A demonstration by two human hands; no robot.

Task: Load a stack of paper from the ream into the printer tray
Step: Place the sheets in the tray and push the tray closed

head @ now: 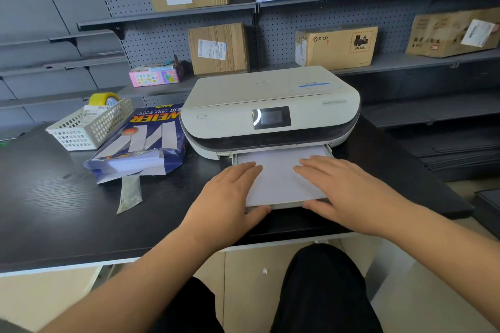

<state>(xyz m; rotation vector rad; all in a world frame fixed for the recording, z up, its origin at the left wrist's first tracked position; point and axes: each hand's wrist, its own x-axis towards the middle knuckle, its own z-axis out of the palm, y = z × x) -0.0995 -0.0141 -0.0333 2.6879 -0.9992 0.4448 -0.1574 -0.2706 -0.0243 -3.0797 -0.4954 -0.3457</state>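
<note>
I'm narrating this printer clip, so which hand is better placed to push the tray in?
Neither clearly: left hand and right hand lie flat on the paper stack, thumbs at the tray's front edge. Probably both.

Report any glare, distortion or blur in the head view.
Head view: wide-angle bending curves the shelves and the black table edge; soft glare streaks the tabletop at left and the printer screen; the paper stack looks nearly washed out; both the left hand and right hand appear sharp.
</note>
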